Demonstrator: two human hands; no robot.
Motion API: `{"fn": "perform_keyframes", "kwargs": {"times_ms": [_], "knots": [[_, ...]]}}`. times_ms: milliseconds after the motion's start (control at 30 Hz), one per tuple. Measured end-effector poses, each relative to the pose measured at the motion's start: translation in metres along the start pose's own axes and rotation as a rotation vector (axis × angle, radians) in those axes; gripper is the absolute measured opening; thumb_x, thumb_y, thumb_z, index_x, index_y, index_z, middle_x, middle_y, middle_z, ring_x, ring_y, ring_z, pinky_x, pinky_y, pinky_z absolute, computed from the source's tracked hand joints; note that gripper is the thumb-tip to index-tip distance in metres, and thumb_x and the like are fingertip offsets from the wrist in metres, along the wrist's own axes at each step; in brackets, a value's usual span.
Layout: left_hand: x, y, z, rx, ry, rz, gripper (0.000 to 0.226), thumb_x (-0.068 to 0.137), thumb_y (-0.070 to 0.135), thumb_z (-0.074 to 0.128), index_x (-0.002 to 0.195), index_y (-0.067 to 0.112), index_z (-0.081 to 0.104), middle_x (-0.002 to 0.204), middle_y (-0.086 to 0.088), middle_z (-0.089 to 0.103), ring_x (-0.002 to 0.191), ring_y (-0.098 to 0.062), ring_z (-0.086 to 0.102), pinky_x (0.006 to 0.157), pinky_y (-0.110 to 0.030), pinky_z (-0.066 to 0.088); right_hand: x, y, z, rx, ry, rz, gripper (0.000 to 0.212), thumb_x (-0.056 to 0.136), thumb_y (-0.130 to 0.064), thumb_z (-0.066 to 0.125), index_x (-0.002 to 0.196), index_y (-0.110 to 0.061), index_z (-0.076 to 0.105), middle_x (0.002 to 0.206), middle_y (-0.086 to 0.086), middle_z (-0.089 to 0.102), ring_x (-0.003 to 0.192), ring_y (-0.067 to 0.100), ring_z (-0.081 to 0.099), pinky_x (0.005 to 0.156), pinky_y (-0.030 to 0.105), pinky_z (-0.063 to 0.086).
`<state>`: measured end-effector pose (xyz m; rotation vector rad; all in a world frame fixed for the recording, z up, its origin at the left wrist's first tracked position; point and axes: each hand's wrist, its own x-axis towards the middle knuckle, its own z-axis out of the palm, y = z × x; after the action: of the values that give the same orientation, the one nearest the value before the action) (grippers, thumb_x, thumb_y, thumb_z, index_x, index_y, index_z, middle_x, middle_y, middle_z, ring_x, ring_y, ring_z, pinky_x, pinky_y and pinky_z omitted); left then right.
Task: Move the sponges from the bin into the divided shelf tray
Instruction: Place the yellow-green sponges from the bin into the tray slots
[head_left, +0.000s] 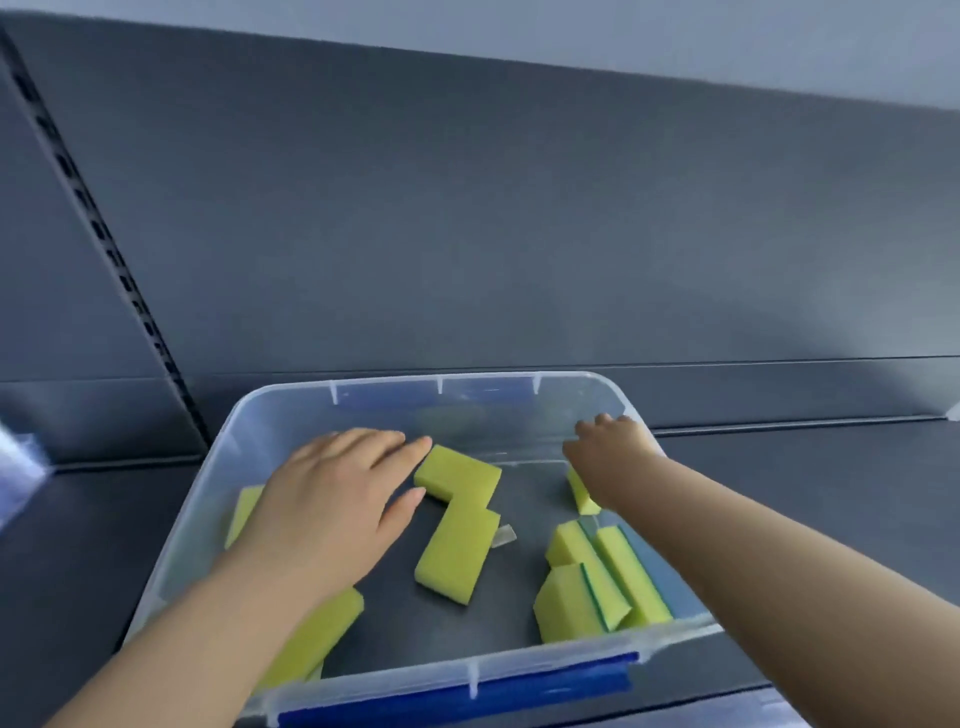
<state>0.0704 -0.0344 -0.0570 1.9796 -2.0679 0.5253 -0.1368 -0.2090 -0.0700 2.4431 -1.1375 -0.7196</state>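
Inside the clear bin (467, 376), sponges (457, 556) lie scattered; the left hand (322, 499) hovers flat, fingers straight, holding nothing, while the right hand (608, 457) curls by a far sponge (583, 496), grip hidden. Likely the pick-up step: next, pinch one sponge and lift it toward the unseen tray

Sponge (581, 494) mostly hidden behind right hand (610, 457), grip unclear

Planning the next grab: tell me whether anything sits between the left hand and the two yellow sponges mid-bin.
Nothing visible does. The left hand is open inside the clear bin, its fingers right beside the upper sponge; the lower sponge lies just below, also uncovered.
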Motion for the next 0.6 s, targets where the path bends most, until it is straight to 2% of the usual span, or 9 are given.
{"fn": "perform_keyframes", "kwargs": {"times_ms": [133, 200, 300, 400, 467, 600], "knots": [[0.011, 0.016, 0.014, 0.03, -0.129, 0.093, 0.043, 0.081, 0.039, 0.035, 0.097, 0.024, 0.072, 0.088, 0.006, 0.069, 0.079, -0.019, 0.066, 0.069, -0.032, 0.055, 0.008, -0.003, 0.004, -0.104, -0.021, -0.094, 0.037, 0.091, -0.017, 0.047, 0.128, -0.016, 0.047, 0.129, 0.009, 0.045, 0.119, 0.028, 0.043, 0.094, 0.034, 0.039], [0.018, 0.023, 0.018, 0.05, -0.22, 0.141, 0.041, 0.084, 0.038, 0.033, 0.095, 0.026, 0.07, 0.089, 0.008, 0.067, 0.082, -0.018, 0.064, 0.073, -0.033, 0.053, 0.004, -0.004, -0.001, -0.09, 0.019, -0.131, 0.039, 0.09, -0.018, 0.05, 0.129, -0.015, 0.046, 0.129, 0.01, 0.043, 0.119, 0.028, 0.042, 0.091, 0.034, 0.039], [0.033, 0.026, 0.029, 0.125, -0.446, 0.19, 0.034, 0.096, 0.036, 0.034, 0.12, 0.028, 0.057, 0.116, 0.007, 0.059, 0.109, -0.019, 0.052, 0.092, -0.037, 0.042, -0.014, 0.004, -0.012, 0.007, 0.159, -0.126, 0.042, 0.085, -0.02, 0.057, 0.125, -0.019, 0.044, 0.121, 0.007, 0.041, 0.109, 0.026, 0.043, 0.067, 0.029, 0.038], [0.052, 0.03, 0.04, 0.178, -0.617, 0.228, 0.036, 0.096, 0.037, 0.037, 0.129, 0.029, 0.049, 0.123, 0.004, 0.055, 0.114, -0.022, 0.047, 0.09, -0.038, 0.041, -0.038, 0.014, -0.016, 0.137, 0.26, -0.093, 0.043, 0.081, -0.026, 0.061, 0.12, -0.022, 0.043, 0.115, 0.003, 0.039, 0.099, 0.024, 0.045, 0.047, 0.026, 0.026], [0.066, 0.034, 0.052, 0.183, -0.714, 0.245, 0.04, 0.095, 0.041, 0.042, 0.133, 0.028, 0.044, 0.127, 0.001, 0.052, 0.117, -0.024, 0.047, 0.089, -0.039, 0.044, -0.053, 0.019, -0.014, 0.221, 0.316, -0.081, 0.042, 0.08, -0.027, 0.061, 0.119, -0.024, 0.043, 0.113, 0.001, 0.038, 0.096, 0.023, 0.045, 0.049, 0.027, 0.032], [0.087, 0.048, 0.065, 0.133, -0.993, 0.235, 0.073, 0.08, 0.048, 0.066, 0.142, 0.034, 0.031, 0.143, 0.004, 0.034, 0.126, -0.024, 0.04, 0.088, -0.039, 0.044, -0.077, 0.026, -0.002, 0.366, 0.367, -0.057, 0.044, 0.081, -0.029, 0.06, 0.121, -0.027, 0.041, 0.117, -0.003, 0.038, 0.102, 0.021, 0.043, 0.063, 0.029, 0.049]]}}
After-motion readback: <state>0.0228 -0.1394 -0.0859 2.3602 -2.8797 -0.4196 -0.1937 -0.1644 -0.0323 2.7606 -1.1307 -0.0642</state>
